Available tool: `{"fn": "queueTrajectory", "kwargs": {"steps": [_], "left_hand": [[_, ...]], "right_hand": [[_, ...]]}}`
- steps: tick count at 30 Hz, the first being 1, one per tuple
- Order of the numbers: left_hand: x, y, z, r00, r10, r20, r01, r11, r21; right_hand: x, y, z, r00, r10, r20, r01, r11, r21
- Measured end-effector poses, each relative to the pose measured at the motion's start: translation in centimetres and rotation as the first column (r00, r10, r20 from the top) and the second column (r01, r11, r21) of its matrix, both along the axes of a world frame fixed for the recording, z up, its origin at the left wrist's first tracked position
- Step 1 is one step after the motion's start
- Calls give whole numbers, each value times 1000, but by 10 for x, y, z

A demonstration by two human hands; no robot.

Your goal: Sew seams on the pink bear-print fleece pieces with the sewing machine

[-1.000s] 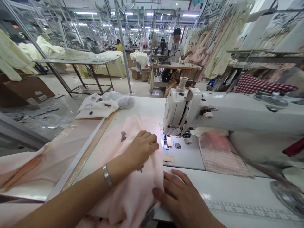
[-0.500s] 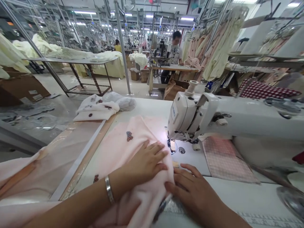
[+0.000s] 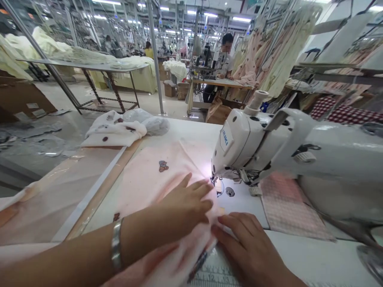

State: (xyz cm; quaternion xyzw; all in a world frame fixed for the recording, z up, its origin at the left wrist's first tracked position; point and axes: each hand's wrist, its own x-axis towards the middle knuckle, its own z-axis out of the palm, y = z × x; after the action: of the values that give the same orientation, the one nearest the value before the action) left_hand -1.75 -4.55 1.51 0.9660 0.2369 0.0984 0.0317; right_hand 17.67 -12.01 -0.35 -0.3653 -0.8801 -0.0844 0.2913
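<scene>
- The 2 hands lie flat and open, gripping nothing. The left hand (image 3: 187,203) presses on top of the cloth with its fingers spread, and the right hand (image 3: 247,249) rests at the cloth's near fold with its fingers lightly curled.
- The pale pink knit fabric (image 3: 143,187) lies on the white desk (image 3: 302,255) and reaches the presser foot (image 3: 217,181) of the Juki sewing machine head (image 3: 239,147). Whether it sits under the foot is hidden by the glare. A small appliqué figure (image 3: 163,166) shows on its upper part.
- A metal bangle (image 3: 116,247) circles the left wrist, and a tape ruler (image 3: 214,279) runs along the desk's near edge.
- Beyond the cloth lies a folded white printed garment (image 3: 115,133), and a pink checked pad (image 3: 287,207) sits right of the machine. Further off, a co-worker (image 3: 224,59) sits at another machine.
- The left fingertips are just beside the needle area, so if the machine runs now, the needle could catch a finger.
- The cloth bunches under the right hand, so a fold fed in here could end up as a pleat or a crooked line.
- The soft knit could stretch if the 2 hands pull it apart, leaving the edges uneven.
</scene>
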Motion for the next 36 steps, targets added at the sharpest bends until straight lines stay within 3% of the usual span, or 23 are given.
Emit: {"fn": "queueTrajectory", "kwargs": {"steps": [3,8,11,15,18,26,30,36], "left_hand": [[-1,-18,4,995,-101,-21,101,995,3],[-4,-30,-8,996,-64,53,69,993,-96],[-6,-25,-9,991,-73,109,87,988,-127],[-9,-16,3,983,-145,116,155,984,-84],[-9,-15,6,982,-172,79,178,981,-76],[-4,-13,-11,983,-137,121,150,983,-103],[-3,4,-6,985,-124,119,139,981,-133],[-3,18,0,975,-126,183,155,975,-159]], "right_hand": [[-3,-4,-5,999,35,18,-35,998,-44],[-4,-7,-7,998,39,50,-37,998,-42],[-2,-4,1,999,46,-7,-46,998,-48],[-4,-2,6,996,52,-69,-55,998,-41],[-6,-4,1,998,61,-32,-63,996,-58],[-1,0,-4,997,46,68,-41,997,-69],[5,15,-3,995,28,97,-17,993,-117],[8,26,-2,994,23,109,-14,996,-85]]}}
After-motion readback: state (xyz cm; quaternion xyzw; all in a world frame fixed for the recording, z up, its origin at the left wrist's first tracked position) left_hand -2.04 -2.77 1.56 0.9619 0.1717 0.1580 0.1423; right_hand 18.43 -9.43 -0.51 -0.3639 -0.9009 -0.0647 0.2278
